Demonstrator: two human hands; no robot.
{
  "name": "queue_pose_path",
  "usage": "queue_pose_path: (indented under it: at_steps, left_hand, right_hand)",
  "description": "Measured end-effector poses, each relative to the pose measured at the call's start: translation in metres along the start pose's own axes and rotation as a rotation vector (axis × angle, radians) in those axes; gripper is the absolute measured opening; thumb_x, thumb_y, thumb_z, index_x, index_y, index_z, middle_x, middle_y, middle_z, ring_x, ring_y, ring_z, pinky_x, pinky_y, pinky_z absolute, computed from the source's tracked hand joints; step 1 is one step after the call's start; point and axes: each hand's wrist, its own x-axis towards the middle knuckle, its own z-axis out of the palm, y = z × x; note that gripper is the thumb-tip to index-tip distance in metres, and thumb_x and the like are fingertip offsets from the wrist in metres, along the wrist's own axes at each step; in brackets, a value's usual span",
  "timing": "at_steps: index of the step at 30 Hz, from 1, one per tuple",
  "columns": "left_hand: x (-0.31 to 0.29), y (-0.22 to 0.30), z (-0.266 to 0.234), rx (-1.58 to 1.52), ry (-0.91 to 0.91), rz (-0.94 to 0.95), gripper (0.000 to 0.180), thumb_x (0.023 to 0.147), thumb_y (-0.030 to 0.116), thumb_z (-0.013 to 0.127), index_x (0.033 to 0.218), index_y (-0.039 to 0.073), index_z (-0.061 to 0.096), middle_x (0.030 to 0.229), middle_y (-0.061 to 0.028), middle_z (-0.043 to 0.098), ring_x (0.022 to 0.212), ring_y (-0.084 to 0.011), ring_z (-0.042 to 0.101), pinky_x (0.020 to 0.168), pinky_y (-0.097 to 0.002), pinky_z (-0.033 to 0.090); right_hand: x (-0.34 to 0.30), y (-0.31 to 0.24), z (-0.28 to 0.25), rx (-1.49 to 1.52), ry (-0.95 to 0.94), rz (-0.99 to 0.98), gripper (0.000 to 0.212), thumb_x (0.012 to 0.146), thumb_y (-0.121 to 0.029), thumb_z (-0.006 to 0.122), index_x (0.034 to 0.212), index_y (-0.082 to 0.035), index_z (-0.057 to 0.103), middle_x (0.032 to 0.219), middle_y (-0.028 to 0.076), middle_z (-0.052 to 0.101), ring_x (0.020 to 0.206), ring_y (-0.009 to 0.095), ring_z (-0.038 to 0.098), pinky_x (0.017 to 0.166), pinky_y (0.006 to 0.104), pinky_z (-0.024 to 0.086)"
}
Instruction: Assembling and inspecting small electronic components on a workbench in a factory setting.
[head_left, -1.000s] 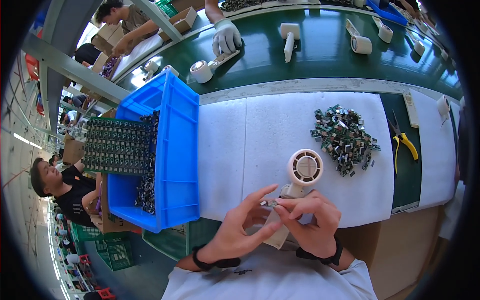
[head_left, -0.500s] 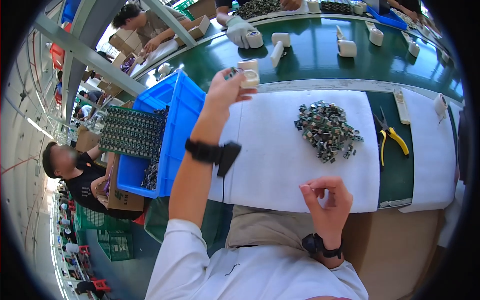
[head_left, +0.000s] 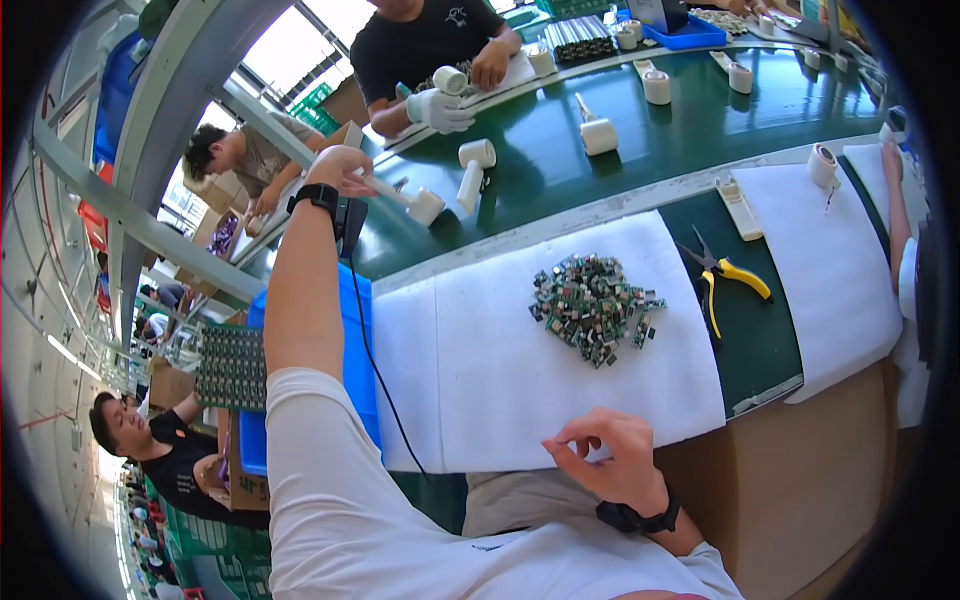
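Over the belt at the far left, my left hand is closed at the handle end of a white handheld device with a short round head; its fingertips are partly hidden. My right hand hovers by the near edge of a white foam mat, thumb and forefinger pinched together. Whatever may be between them is too small to make out. Beyond it on the mat lies a pile of small green circuit boards.
Yellow-handled pliers and a white handle part lie right of the pile. A blue bin holding a panel of boards stands left. More white devices ride the green belt. Opposite, a co-worker's gloved hand works.
My view has shifted left. My left hand has reached farther left across the belt. The right hand stays pinched near the mat's front edge.
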Motion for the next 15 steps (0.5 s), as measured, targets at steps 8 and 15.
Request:
queue_pose_path:
  at_steps: [8,15]
  left_hand:
    - [0.047,-0.003,0.008,0.622,0.548,0.383,0.031,0.085,0.008,0.065,0.114,-0.003,0.062,0.110,-0.0250,0.068,0.103,-0.0366,0.068,0.089,-0.0398,0.056]
    - [0.030,0.006,0.031,0.739,0.873,0.742,0.022,0.088,0.016,0.061,0.105,0.005,0.067,0.105,-0.0218,0.069,0.102,-0.0356,0.067,0.087,-0.0464,0.054]
  right_hand:
    - [-0.002,0.001,0.005,-0.031,0.051,-0.040,0.022,0.074,0.001,0.080,0.084,-0.008,0.062,0.062,0.001,0.061,0.046,0.010,0.051,0.041,0.0214,0.038]
    - [-0.002,0.004,0.005,-0.065,0.048,-0.037,0.023,0.074,0.002,0.079,0.088,-0.007,0.063,0.065,0.001,0.062,0.047,0.011,0.052,0.041,0.0222,0.038]
